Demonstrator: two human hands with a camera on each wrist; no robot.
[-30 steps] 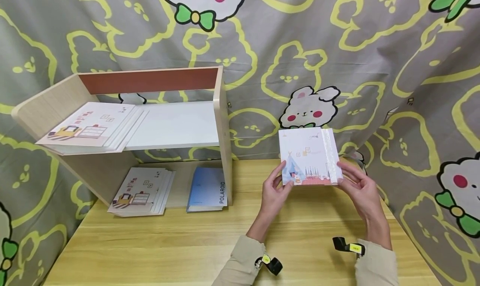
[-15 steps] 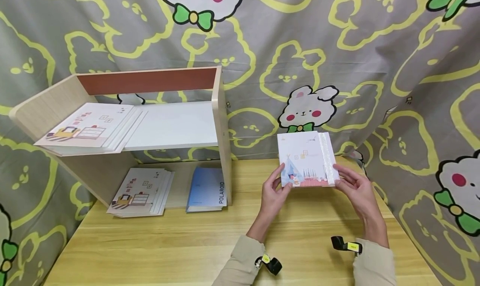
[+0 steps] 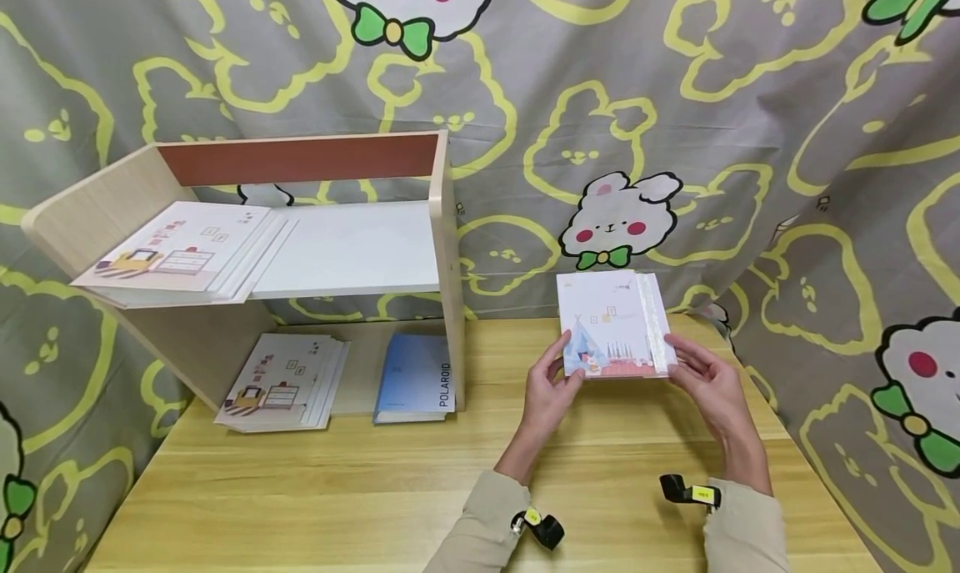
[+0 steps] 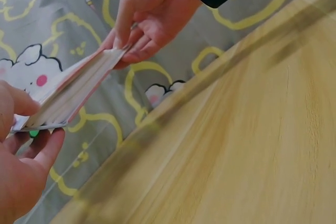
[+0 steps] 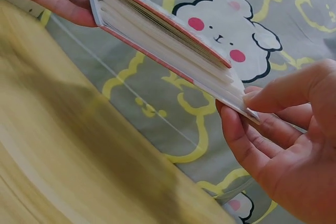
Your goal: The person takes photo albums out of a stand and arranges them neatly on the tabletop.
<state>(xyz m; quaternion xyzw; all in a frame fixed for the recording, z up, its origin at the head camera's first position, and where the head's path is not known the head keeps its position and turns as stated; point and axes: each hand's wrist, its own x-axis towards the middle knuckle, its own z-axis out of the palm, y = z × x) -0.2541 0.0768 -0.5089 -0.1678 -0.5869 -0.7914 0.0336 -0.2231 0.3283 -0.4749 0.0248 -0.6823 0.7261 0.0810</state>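
A small square book point(image 3: 606, 323) with a blue tent drawn on its pale cover is held up over the table between both hands. My left hand point(image 3: 551, 392) pinches its lower left corner, thumb in front and fingers behind. At its lower right, my right hand point(image 3: 712, 389) pinches the edge beside a glittery strip. In the right wrist view, the book's page edges point(image 5: 157, 38) face the camera, stepped out past the red-edged front cover. The right thumb point(image 5: 283, 90) presses there, with fingers under the back cover. The left wrist view shows the book point(image 4: 79, 85) tilted between both hands.
A two-tier wooden shelf point(image 3: 447, 264) stands at left. A stack of illustrated books point(image 3: 176, 248) lies on its upper board, another stack point(image 3: 281, 381) below, beside a blue POLAROID album point(image 3: 415, 375). A patterned curtain point(image 3: 510, 81) hangs behind the wooden table point(image 3: 337, 498).
The book has come down a little and tips slightly differently. My right hand has shifted a bit left with it, while the left hand keeps its grip at nearly the same place.
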